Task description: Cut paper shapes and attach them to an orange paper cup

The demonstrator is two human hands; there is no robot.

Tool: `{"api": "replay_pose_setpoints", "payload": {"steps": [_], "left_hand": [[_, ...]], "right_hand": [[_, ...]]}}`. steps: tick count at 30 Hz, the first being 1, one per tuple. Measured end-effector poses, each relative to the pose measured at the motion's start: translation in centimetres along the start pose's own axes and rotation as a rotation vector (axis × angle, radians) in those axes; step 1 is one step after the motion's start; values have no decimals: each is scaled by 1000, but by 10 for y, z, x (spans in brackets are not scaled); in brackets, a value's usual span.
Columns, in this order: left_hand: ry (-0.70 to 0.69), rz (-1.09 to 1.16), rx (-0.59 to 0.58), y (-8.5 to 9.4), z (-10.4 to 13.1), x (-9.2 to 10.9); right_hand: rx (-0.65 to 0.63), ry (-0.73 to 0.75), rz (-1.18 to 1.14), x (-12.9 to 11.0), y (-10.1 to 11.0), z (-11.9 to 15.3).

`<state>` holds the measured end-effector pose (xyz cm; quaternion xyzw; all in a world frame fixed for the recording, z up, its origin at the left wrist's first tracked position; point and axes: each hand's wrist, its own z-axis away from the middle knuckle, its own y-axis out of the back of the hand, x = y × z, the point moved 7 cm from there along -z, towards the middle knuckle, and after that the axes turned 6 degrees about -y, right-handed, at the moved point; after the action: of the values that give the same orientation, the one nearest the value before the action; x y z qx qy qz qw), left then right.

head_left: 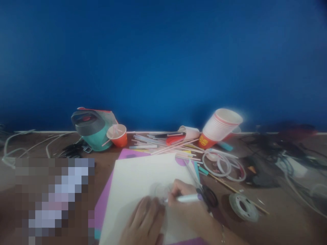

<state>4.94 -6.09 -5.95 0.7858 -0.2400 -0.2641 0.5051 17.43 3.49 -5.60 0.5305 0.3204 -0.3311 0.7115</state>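
A sheet of white paper (133, 180) lies over purple sheets (103, 207) on the brown table. My right hand (185, 200) grips a white marker (189, 198) with a purple end, its tip near the paper just right of my left fingers. Flat on the paper, palm down, rests my left hand (145, 221) with its fingers spread slightly and nothing held. Faint round marks show on the paper above the fingertips. Dark-handled scissors (209, 197) lie beside my right wrist.
Straws (166, 146) are scattered behind the paper. A teal and grey container (95, 132) and an orange cup (118, 136) stand back left, stacked cups (221, 124) back right. Tape rings (217, 163), a clear spool (244, 207) and cables (293, 177) lie right.
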Motion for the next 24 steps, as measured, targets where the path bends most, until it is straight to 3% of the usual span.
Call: {"api": "replay_pose_setpoints", "payload": {"steps": [24], "left_hand": [[-13,-27,-13,1,-2,0]], "right_hand": [[22,-19,57,6,4,-2]]}}
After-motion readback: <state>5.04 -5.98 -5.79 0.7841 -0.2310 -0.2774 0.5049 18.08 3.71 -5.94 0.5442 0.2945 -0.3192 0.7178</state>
